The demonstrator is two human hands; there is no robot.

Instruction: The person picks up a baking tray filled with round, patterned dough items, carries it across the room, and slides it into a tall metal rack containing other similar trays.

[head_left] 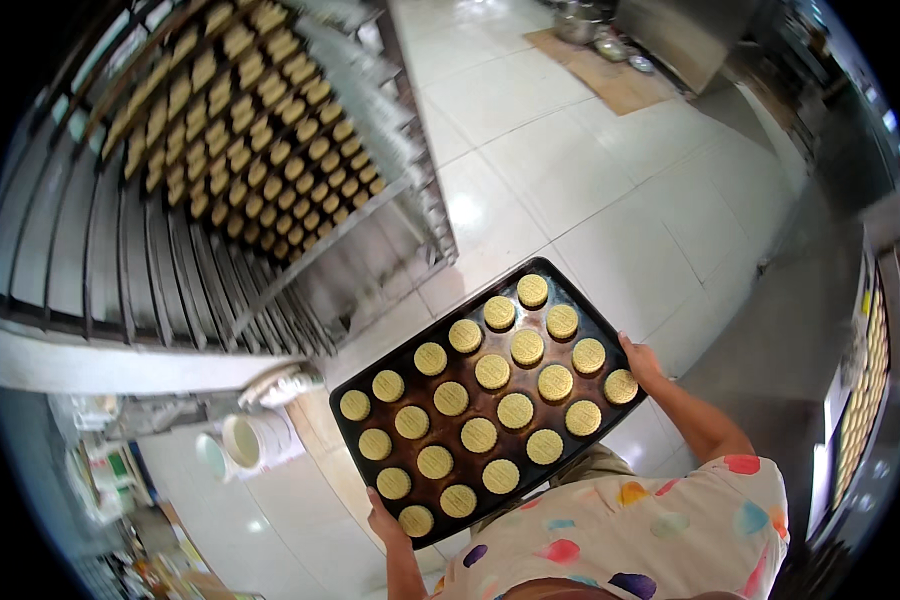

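A dark rectangular baking tray (560, 455) is held level in front of my body, tilted diagonally across the view. Rows of round pale-yellow mooncakes (492, 371) with stamped tops and fluted edges sit spaced apart on it. My left hand (388, 522) grips the tray's near-left corner, with the fingers partly hidden by the rim. At the opposite short end, my right hand (642, 362) closes round the edge beside the rightmost cakes. Both hands carry the tray between them, above the tiled floor.
A metal rack (270, 310) stands at the upper left, its shelves loaded with trays of similar cakes. White buckets (255, 440) stand on the floor at left. Metal pots (576, 22) rest on a brown mat at the back. More cakes (858, 420) show at the far right.
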